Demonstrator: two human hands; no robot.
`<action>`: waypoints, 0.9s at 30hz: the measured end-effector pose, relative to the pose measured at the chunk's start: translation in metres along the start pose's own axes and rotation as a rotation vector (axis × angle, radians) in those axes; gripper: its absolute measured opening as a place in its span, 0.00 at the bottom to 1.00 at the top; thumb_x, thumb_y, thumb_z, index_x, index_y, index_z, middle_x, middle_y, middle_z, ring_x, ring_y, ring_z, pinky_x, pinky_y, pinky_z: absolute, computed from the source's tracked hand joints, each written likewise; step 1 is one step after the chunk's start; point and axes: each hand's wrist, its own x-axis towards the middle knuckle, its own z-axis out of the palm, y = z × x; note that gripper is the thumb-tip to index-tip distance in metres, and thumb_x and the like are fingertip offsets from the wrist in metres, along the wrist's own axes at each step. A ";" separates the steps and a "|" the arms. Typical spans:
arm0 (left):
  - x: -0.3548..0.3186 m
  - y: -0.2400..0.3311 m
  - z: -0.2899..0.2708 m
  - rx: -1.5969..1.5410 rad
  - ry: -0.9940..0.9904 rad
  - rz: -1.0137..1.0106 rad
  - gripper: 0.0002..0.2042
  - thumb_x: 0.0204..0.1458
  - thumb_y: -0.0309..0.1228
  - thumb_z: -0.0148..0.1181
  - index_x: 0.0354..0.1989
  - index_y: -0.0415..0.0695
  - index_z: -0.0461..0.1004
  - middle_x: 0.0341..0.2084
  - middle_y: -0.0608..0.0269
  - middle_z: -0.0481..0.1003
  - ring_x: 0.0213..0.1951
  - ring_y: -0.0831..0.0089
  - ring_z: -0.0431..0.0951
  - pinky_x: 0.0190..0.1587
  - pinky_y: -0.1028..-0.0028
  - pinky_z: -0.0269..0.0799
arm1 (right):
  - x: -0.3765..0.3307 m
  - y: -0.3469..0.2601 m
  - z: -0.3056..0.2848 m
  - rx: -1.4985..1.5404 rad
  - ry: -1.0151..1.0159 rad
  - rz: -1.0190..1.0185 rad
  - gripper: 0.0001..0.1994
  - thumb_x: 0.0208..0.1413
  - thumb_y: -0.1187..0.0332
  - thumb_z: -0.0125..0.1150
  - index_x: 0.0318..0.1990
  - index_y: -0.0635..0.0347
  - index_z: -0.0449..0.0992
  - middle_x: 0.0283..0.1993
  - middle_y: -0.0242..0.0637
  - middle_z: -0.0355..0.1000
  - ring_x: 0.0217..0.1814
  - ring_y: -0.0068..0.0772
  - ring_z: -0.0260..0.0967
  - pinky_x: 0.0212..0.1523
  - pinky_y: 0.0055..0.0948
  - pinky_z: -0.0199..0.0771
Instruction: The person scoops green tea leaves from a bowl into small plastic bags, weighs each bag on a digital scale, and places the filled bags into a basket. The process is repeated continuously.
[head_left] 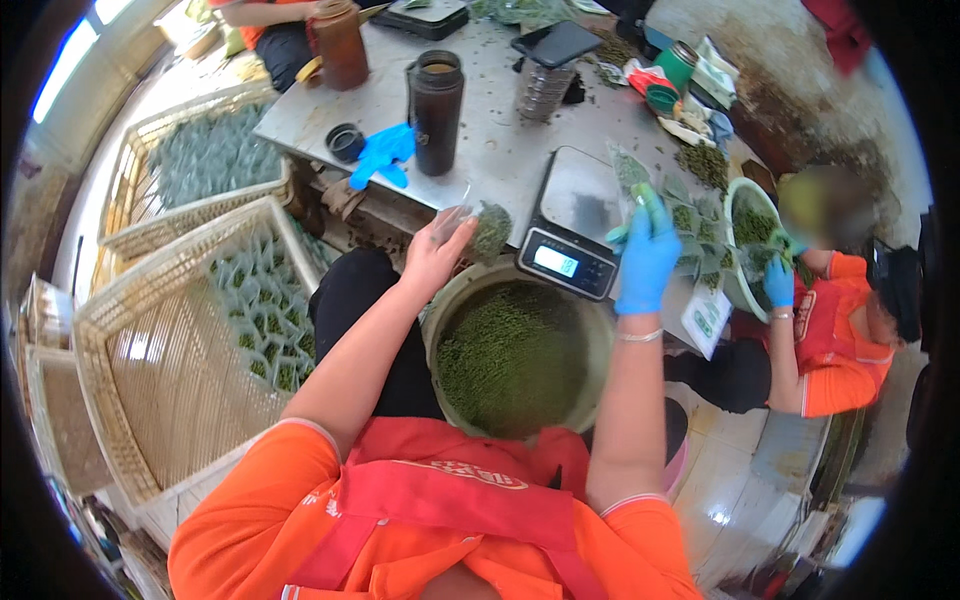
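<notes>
While our bare left hand point(437, 252) pinches a small clear bag point(480, 228) partly filled with green tea leaves, our right hand point(647, 262), in a blue glove, closes its fingers around a second small clear bag point(630, 178) and holds it up above the edge of the scale point(572, 225). The bag in our left hand hangs just over the far rim of the big round basin point(596, 330), which is full of loose green leaves and sits between our forearms, low against the metal table point(500, 140). The scale stands on the table's near edge, its lit display facing us, its flat pan bare.

To our left we see two woven baskets point(150, 330), both lined with rows of filled little bags. On the table stand a tall dark flask point(436, 110) with its lid point(345, 142) lying nearby, a loose blue glove point(383, 152) beside it, and a brown jar point(340, 45) farther back. To our right, a co-worker in orange reaches a blue-gloved hand point(779, 282) to a smaller green bowl point(740, 215) of leaves, with more small bags spread on the table between that bowl and our scale.
</notes>
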 end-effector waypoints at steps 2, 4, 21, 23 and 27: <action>-0.014 0.008 -0.008 -0.140 0.013 -0.029 0.19 0.56 0.39 0.53 0.48 0.35 0.69 0.40 0.60 0.74 0.43 0.75 0.71 0.47 0.75 0.64 | -0.031 0.014 0.017 -0.029 -0.121 0.047 0.17 0.57 0.74 0.47 0.55 0.64 0.66 0.47 0.40 0.71 0.23 0.19 0.68 0.22 0.19 0.66; -0.024 0.012 -0.029 -0.107 0.047 0.046 0.17 0.58 0.36 0.50 0.48 0.33 0.68 0.43 0.59 0.72 0.46 0.74 0.68 0.50 0.75 0.61 | -0.057 0.035 0.023 -0.001 -0.251 0.083 0.18 0.57 0.74 0.48 0.56 0.63 0.66 0.52 0.41 0.67 0.30 0.20 0.70 0.29 0.20 0.71; -0.179 -0.132 -0.400 0.212 1.020 -0.488 0.27 0.55 0.47 0.48 0.55 0.36 0.63 0.44 0.46 0.72 0.40 0.61 0.76 0.43 0.69 0.71 | -0.145 0.063 -0.017 -0.094 -0.434 0.209 0.14 0.59 0.72 0.48 0.51 0.65 0.70 0.48 0.37 0.72 0.27 0.20 0.70 0.29 0.19 0.70; -0.169 -0.159 -0.403 0.442 1.036 -0.456 0.28 0.54 0.48 0.48 0.55 0.37 0.62 0.46 0.44 0.70 0.46 0.56 0.73 0.48 0.65 0.67 | -0.146 0.062 -0.020 -0.114 -0.430 0.219 0.14 0.59 0.72 0.48 0.51 0.66 0.69 0.48 0.37 0.72 0.27 0.20 0.70 0.30 0.19 0.71; -0.156 -0.180 -0.381 0.599 0.734 -0.671 0.40 0.46 0.54 0.54 0.62 0.38 0.51 0.58 0.44 0.60 0.59 0.51 0.60 0.60 0.65 0.55 | -0.154 0.067 -0.022 -0.148 -0.431 0.276 0.15 0.59 0.71 0.48 0.52 0.66 0.69 0.49 0.38 0.71 0.29 0.21 0.70 0.30 0.20 0.71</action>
